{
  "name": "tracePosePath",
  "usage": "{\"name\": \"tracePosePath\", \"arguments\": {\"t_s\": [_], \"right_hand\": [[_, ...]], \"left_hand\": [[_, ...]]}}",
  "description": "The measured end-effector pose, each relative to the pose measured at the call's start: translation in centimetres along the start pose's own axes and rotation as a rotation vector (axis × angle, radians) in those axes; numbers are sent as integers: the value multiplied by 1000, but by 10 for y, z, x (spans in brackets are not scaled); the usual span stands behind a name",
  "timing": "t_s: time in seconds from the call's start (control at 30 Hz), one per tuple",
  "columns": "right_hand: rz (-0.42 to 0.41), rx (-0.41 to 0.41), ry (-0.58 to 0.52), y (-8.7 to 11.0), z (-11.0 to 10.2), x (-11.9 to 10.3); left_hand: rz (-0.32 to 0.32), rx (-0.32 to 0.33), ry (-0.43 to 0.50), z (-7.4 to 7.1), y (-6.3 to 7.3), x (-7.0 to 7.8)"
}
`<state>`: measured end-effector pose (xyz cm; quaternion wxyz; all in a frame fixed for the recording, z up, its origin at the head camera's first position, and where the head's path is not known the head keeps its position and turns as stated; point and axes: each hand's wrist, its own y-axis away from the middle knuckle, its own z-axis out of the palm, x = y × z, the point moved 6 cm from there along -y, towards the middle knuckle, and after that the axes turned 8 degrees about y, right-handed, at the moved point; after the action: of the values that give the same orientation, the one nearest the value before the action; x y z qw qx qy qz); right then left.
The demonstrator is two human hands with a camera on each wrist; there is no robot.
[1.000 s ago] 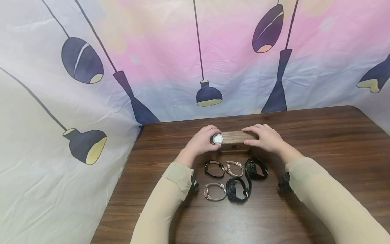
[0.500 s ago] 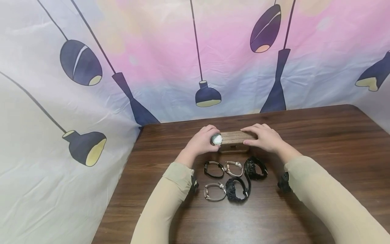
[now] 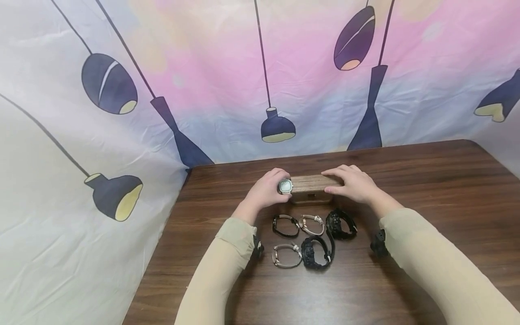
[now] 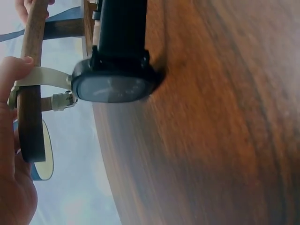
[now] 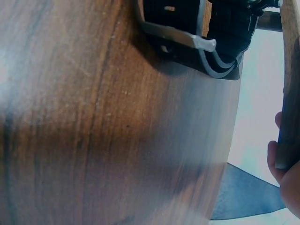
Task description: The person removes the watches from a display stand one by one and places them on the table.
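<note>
A wooden bar-type watch stand [image 3: 307,183] stands toward the back of the table, its bar running left to right. Looped round the bar's left part is a watch [image 3: 286,186] with a square silvery case; its pale strap [image 4: 49,77] and buckle show in the left wrist view. My left hand [image 3: 265,189] holds this watch at the bar, thumb on the near side and fingers on the far side. At the opposite end, my right hand [image 3: 354,183] grips the bar between thumb and fingers. Part of the bar's right end is hidden by that hand.
Several watches lie on the table in front of the stand: a slim black one [image 3: 285,225], two pale-strapped ones [image 3: 312,224], and two chunky black ones [image 3: 318,253]. A lamp-printed cloth [image 3: 227,90] hangs behind the table's back edge.
My left hand and the pale-strapped watch have slid slightly left along the bar, showing more wood to the watch's right. My right hand keeps its place on the bar.
</note>
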<state>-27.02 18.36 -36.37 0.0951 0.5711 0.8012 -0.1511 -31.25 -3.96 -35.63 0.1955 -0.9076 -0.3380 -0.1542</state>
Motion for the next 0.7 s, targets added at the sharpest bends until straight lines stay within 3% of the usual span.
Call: {"name": "tracePosePath", "arguments": {"t_s": [0.37,0.7], "right_hand": [[-6,2,2,0,0,3],[-13,3,-3,0,0,3]], "left_hand": [[-24,2,34,-4,6,-4],[2,38,43,-8,11,-8]]}}
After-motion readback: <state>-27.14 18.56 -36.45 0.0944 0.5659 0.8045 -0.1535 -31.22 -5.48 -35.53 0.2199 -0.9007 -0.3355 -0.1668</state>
